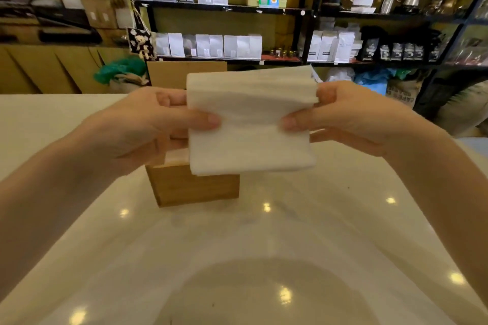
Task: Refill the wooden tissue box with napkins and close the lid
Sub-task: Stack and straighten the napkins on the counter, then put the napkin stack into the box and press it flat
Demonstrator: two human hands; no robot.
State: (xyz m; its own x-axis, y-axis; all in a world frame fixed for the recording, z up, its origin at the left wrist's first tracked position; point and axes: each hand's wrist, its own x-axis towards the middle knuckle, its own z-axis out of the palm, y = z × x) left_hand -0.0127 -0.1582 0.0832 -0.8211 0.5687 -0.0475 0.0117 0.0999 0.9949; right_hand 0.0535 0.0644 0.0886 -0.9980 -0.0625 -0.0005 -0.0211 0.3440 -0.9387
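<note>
A thick stack of white napkins (250, 124) is held in the air between both hands, just above the wooden tissue box (195, 187). My left hand (148, 124) grips the stack's left edge, thumb on the near face. My right hand (346, 116) grips the right edge the same way. The box stands on the glossy white counter (264, 258); its top is mostly hidden by the stack and my left hand, with some white napkins (176, 156) showing inside at its left. A wooden panel (169, 74), possibly the raised lid, stands upright behind the stack.
Black shelving (227, 8) with white and black bags, kettles and jars runs along the back wall. Cardboard boxes (47, 71) and a green bag (118, 71) sit beyond the counter's far left edge. Sacks lie at the right.
</note>
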